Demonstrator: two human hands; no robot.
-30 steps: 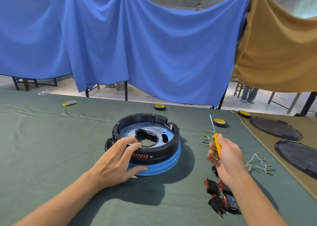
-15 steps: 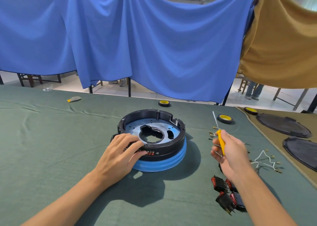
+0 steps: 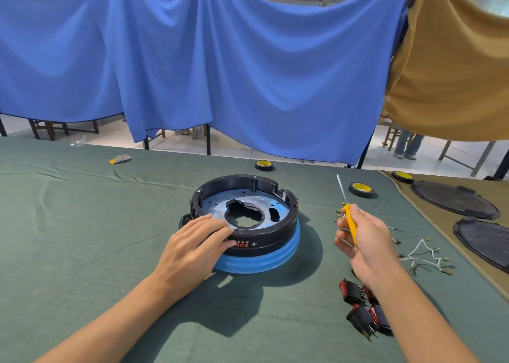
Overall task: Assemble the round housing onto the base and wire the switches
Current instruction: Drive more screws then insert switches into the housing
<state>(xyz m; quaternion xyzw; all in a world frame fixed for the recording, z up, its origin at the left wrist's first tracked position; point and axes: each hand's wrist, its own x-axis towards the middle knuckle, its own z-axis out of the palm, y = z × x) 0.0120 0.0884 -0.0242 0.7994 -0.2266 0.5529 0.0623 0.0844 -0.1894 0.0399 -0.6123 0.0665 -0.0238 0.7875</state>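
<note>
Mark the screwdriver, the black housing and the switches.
screwdriver [image 3: 351, 226]: head view, yellow handle.
black housing [image 3: 275, 238]: head view, front outer wall.
switches [image 3: 360, 320]: head view, black body of nearest one.

Can't read the red label [image 3: 243, 245] on the black housing [image 3: 271, 240]: partly under the left hand [image 3: 192, 255], print too small. Can't see the blue base's [image 3: 261, 262] near-left edge, same hand. Can't count the rocker switches [image 3: 360, 318], some behind the right forearm [image 3: 413, 316]. Can't identify the brass bits [image 3: 338, 212] beside the screwdriver [image 3: 349, 219]. Can't see the nearer black disc [image 3: 484, 241] whole: clipped at right edge.
</note>
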